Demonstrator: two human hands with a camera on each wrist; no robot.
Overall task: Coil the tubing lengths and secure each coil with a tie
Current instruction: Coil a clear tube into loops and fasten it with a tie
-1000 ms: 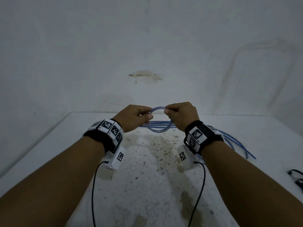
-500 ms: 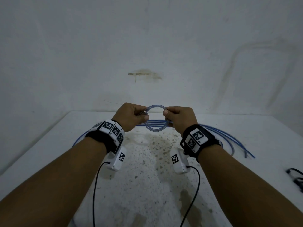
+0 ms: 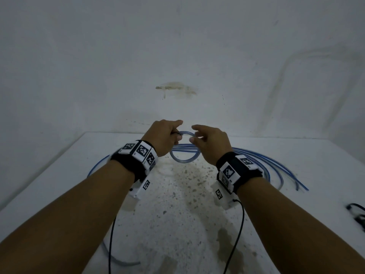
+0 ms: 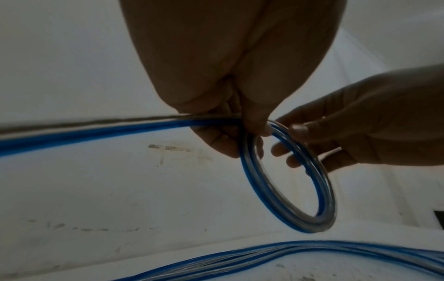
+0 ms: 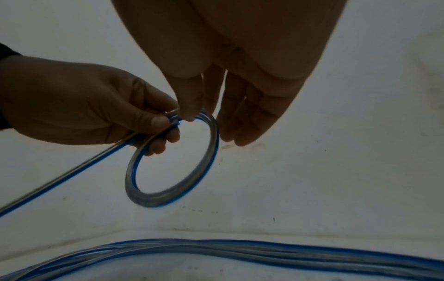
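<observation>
A small coil of clear tubing with a blue stripe hangs between my hands above the table. My left hand pinches the coil at its top left, where the loops cross. From that grip the free tube trails off to the left. My right hand is at the coil's top right with its fingers straight. Its thumb touches the coil and the fingers stay behind it. More loose tubing lies in long curves on the table behind and to the right.
The white table is stained and speckled in the middle and ends at a white wall. A black object lies at the right edge. A tube end curls near the front left. Black cables hang from both wrist cameras.
My right hand has loosened from a tight pinch and its fingers now stretch out. The coil hangs lower from my left hand. Both hands have drifted slightly away from me.
</observation>
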